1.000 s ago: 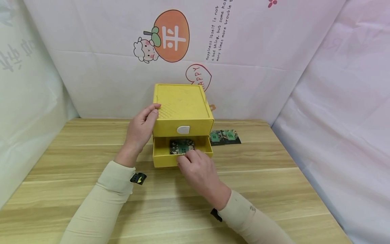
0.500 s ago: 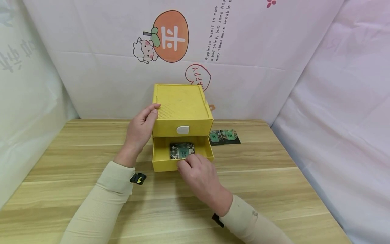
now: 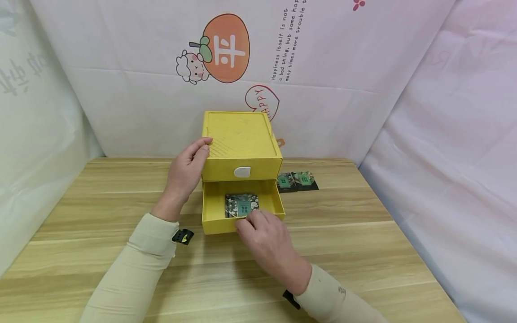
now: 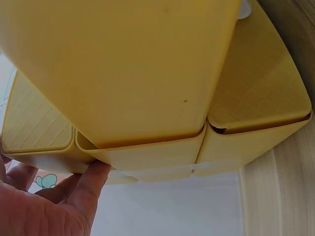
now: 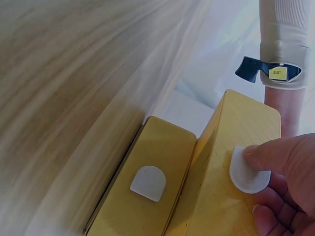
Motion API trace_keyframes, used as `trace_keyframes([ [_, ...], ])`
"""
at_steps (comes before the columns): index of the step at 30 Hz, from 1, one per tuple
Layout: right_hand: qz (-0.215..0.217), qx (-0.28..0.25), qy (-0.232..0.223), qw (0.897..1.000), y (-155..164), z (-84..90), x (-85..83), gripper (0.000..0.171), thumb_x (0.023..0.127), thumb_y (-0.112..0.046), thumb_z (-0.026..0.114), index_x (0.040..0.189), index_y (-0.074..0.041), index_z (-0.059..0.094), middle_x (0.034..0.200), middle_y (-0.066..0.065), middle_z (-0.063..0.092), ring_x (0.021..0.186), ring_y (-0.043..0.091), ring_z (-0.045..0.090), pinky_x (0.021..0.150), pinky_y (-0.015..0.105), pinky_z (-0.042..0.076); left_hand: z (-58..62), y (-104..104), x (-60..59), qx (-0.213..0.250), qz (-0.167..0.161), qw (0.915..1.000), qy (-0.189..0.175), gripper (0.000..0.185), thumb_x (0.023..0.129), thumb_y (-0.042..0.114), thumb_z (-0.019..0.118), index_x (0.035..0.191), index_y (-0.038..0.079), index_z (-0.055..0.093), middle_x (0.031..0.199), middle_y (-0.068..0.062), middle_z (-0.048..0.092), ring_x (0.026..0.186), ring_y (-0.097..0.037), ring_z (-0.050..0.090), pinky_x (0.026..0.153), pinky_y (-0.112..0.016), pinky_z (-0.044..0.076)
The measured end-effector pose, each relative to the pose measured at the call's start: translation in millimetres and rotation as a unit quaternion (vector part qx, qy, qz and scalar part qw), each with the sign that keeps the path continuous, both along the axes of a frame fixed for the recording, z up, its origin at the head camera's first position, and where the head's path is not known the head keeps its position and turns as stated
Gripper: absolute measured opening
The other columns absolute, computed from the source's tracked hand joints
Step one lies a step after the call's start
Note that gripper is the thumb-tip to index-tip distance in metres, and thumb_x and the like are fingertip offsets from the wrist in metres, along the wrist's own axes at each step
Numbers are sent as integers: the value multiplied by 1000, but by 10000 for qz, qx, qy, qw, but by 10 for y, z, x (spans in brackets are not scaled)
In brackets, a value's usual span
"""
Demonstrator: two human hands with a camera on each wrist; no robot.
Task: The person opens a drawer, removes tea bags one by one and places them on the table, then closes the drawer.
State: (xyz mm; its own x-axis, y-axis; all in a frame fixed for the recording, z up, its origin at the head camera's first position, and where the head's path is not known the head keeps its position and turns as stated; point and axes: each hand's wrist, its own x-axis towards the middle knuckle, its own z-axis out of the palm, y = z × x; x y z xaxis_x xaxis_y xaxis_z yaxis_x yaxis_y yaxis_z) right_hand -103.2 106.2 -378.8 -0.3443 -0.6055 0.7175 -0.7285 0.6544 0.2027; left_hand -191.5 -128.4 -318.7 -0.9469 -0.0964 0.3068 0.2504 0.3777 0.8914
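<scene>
- The yellow drawer box (image 3: 241, 141) stood upright on the wooden table (image 3: 101, 215), near the table's far edge and close to the white printed backdrop (image 3: 323, 89) behind it.
- The left hand (image 3: 186, 169) rested against the box's left side, thumb curled over the top left edge; the left wrist view showed fingers (image 4: 91, 184) pressed under the box's rim, so this hand was grasping the box.
- The box's lower drawer (image 3: 242, 204) stood pulled out toward the person, its front wall well forward of the box's face.
- Inside that drawer lay a dark patterned card pack (image 3: 241, 205) with a green square on it, flat on the drawer floor and near the front wall.
- The right hand (image 3: 264, 233) sat at the drawer's front wall; in the right wrist view its thumb and fingers pinched the drawer's white tab handle (image 5: 246, 172), so the grip was closed on that handle.
- The box's upper drawer was shut flush, with its own white tab (image 3: 242, 172) centred on the front, directly above the open drawer.
- Two more dark cards (image 3: 298, 180) lay flat on the table just to the right of the box, touching each other.
- Both forearms wore beige sleeves (image 3: 133, 269), with a black tag at each wrist.
</scene>
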Motion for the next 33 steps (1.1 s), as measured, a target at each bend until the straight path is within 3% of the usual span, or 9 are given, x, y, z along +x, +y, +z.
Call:
trace_keyframes([
  [11,-143,221,-247,9993,17,18,94,21,107,-10,53,93,-9,69,84,3,61,67,17,54,61,28,53,-9,-6,9,1,4,10000,22,51,109,54,43,147,27,62,146,2,61,93,-22,51,84,-39,40],
  [15,-175,243,-246,9992,18,14,125,26,110,-11,48,94,-10,69,84,3,62,67,17,54,61,28,53,-10,-5,5,-20,22,10000,32,51,108,54,43,147,27,62,147,3,61,100,-20,53,87,-39,40],
  [22,-84,131,-91,9998,12,8,161,31,109,-6,42,91,-10,68,82,2,60,63,16,51,55,27,48,-10,-3,1,-54,1,10000,35,49,109,53,42,147,28,62,147,2,61,92,-22,50,84,-38,39],
  [33,-220,217,-89,9995,3,-1,230,31,111,-9,42,93,-11,68,85,2,63,66,16,56,59,28,52,1,1,18,-13,-14,10000,-32,51,109,54,42,148,27,61,146,2,61,87,-23,47,83,-38,39],
])
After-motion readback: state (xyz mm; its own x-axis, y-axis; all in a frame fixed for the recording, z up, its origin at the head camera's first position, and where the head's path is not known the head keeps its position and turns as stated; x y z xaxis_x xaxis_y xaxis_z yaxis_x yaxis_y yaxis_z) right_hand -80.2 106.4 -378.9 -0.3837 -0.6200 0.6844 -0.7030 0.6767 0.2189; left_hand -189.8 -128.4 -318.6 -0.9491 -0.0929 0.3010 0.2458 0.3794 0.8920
